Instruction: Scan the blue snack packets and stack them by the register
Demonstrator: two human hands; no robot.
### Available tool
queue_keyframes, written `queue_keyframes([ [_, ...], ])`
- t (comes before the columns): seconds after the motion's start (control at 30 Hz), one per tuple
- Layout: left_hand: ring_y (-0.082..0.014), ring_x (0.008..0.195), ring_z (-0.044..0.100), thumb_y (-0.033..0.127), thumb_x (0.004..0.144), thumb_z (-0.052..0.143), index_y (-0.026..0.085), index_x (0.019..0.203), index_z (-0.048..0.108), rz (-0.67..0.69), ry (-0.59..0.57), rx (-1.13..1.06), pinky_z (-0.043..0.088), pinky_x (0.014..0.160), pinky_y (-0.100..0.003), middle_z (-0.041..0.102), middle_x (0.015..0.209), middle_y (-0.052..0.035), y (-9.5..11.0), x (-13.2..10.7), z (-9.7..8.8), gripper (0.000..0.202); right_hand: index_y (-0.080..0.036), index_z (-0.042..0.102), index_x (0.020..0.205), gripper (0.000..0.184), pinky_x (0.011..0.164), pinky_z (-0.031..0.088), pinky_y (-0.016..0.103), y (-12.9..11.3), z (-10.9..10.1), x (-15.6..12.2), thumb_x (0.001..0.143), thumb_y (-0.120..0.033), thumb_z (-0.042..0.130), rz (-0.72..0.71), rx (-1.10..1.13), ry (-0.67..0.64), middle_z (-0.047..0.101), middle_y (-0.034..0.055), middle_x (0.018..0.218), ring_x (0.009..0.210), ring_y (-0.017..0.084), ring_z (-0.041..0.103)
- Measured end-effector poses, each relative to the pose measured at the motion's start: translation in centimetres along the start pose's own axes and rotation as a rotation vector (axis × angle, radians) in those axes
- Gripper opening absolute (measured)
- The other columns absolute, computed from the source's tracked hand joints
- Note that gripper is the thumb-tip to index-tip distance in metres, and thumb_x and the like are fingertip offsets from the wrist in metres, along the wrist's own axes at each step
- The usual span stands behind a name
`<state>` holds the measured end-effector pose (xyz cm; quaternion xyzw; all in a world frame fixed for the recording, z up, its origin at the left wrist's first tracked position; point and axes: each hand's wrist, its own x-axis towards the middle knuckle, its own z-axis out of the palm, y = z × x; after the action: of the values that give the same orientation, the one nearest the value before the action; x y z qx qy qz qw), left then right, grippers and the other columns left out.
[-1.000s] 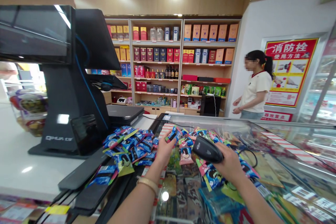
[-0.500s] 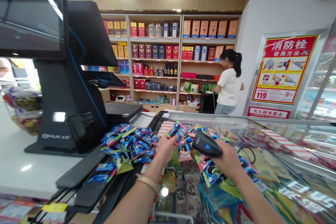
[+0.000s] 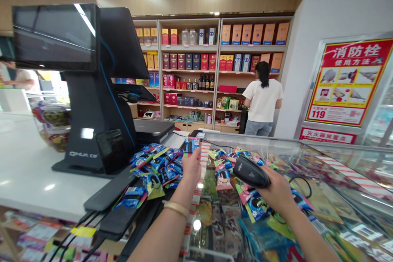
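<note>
My left hand [image 3: 190,168] is raised over the glass display counter [image 3: 337,159], pinching a blue snack packet [image 3: 192,145] by its lower edge. My right hand [image 3: 278,188] grips a black handheld barcode scanner [image 3: 251,172], whose nose points left toward that packet, with a gap between them. A heap of blue foil snack packets [image 3: 155,166] lies on the dark counter edge left of my left hand. More mixed packets [image 3: 224,180] are scattered on the glass below both hands. A gold bracelet [image 3: 176,208] circles my left wrist.
A black checkout terminal with a screen [image 3: 55,37] stands on the white counter [image 3: 27,159] at left. A closed black laptop [image 3: 153,130] sits behind it. Beyond the glass, a co-worker in a white shirt [image 3: 262,102] stands before shelves of boxed liquor [image 3: 215,61]. A red fire-hydrant poster [image 3: 348,82] hangs at right.
My left hand has shifted the packet left and turned it. The scanner sits slightly lower. The co-worker has turned their back to me, facing the shelves.
</note>
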<state>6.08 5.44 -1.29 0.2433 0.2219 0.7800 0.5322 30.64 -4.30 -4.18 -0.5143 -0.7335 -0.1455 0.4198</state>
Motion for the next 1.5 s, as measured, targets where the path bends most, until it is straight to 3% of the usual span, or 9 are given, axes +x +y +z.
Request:
queue_keyframes([
  [0.17, -0.0123, 0.087, 0.069, 0.004, 0.082, 0.054, 0.015, 0.079, 0.056, 0.018, 0.261, -0.137, 0.056, 0.086, -0.028, 0.067, 0.085, -0.0043, 3.1, 0.0, 0.5, 0.012, -0.023, 0.062, 0.089, 0.016, 0.065, 0.049, 0.03, 0.3, 0.2, -0.1, 0.075, -0.029, 0.056, 0.002, -0.012, -0.012, 0.067, 0.005, 0.085, 0.077, 0.021, 0.064],
  [0.4, -0.0151, 0.098, 0.067, 0.014, 0.085, 0.056, 0.016, 0.079, 0.054, 0.091, 0.335, -0.152, 0.057, 0.081, -0.022, 0.065, 0.108, -0.0078, 7.7, -0.7, -1.6, 0.007, -0.023, 0.062, 0.087, 0.015, 0.064, 0.049, 0.03, 0.2, 0.3, -0.1, 0.075, -0.03, 0.056, 0.0, 0.006, -0.022, 0.068, 0.0042, 0.085, 0.076, 0.021, 0.065],
  [0.77, -0.013, 0.085, 0.069, 0.018, 0.091, 0.042, 0.011, 0.095, 0.058, -0.173, 0.255, -0.207, 0.058, 0.072, -0.02, 0.068, 0.093, -0.0118, 6.9, -2.0, -2.5, 0.018, -0.021, 0.064, 0.089, 0.018, 0.064, 0.049, 0.03, 0.1, 0.4, 0.0, 0.075, -0.03, 0.055, 0.026, -0.014, -0.004, 0.068, 0.0052, 0.086, 0.077, 0.021, 0.065],
  [0.9, -0.0162, 0.077, 0.07, 0.021, 0.084, 0.056, 0.012, 0.093, 0.061, -0.14, 0.049, 0.199, 0.058, 0.073, -0.028, 0.07, 0.09, -0.0117, 4.5, -2.4, -2.4, 0.013, -0.021, 0.064, 0.089, 0.018, 0.066, 0.048, 0.029, 0.0, 0.2, 0.1, 0.076, -0.03, 0.056, 0.035, 0.007, -0.011, 0.068, 0.0059, 0.087, 0.079, 0.021, 0.064],
  [1.0, -0.0238, 0.086, 0.069, 0.02, 0.071, 0.068, 0.014, 0.1, 0.064, -0.007, -0.34, 0.798, 0.056, 0.081, -0.04, 0.071, 0.093, -0.012, 1.3, -3.5, -2.8, 0.03, -0.021, 0.063, 0.085, 0.015, 0.065, 0.047, 0.029, -0.3, 0.1, 0.2, 0.074, -0.027, 0.055, 0.031, -0.003, -0.027, 0.067, 0.005, 0.083, 0.076, 0.021, 0.063],
  [1.07, -0.0279, 0.109, 0.061, 0.018, 0.067, 0.068, 0.017, 0.114, 0.062, 0.179, -0.635, 1.127, 0.048, 0.096, -0.044, 0.065, 0.116, -0.0144, -0.8, -4.5, -3.2, 0.047, -0.021, 0.062, 0.084, 0.014, 0.065, 0.046, 0.029, -0.5, 0.0, 0.3, 0.073, -0.025, 0.054, 0.026, -0.015, -0.027, 0.066, 0.0047, 0.082, 0.075, 0.021, 0.062],
  [1.2, -0.0309, 0.136, 0.034, 0.021, 0.069, 0.067, 0.019, 0.134, 0.048, 0.401, -1.042, 1.531, 0.028, 0.113, -0.049, 0.043, 0.145, -0.0145, -2.6, -6.1, -3.3, 0.068, -0.021, 0.063, 0.09, 0.019, 0.065, 0.046, 0.029, -0.9, -0.1, 0.4, 0.073, -0.025, 0.056, 0.015, -0.008, -0.012, 0.067, 0.0045, 0.083, 0.076, 0.021, 0.063],
  [1.33, -0.0291, 0.132, 0.04, 0.025, 0.077, 0.061, 0.022, 0.113, 0.061, 0.396, -1.127, 1.685, 0.031, 0.11, -0.047, 0.049, 0.138, -0.0111, -2.2, -6.8, -2.6, 0.036, -0.021, 0.063, 0.088, 0.018, 0.065, 0.046, 0.028, -1.1, -0.2, 0.5, 0.073, -0.023, 0.055, 0.004, -0.014, -0.005, 0.066, 0.0043, 0.082, 0.075, 0.02, 0.063],
  [1.5, -0.0212, 0.099, 0.059, 0.013, 0.07, 0.061, 0.019, 0.09, 0.058, 0.301, -0.931, 1.713, 0.047, 0.085, -0.033, 0.053, 0.12, -0.0093, -1.8, -6.8, -2.5, 0.022, -0.021, 0.062, 0.084, 0.014, 0.063, 0.045, 0.027, -1.0, -0.1, 0.5, 0.072, -0.022, 0.054, -0.02, -0.031, 0.002, 0.065, 0.0042, 0.079, 0.074, 0.019, 0.062],
])
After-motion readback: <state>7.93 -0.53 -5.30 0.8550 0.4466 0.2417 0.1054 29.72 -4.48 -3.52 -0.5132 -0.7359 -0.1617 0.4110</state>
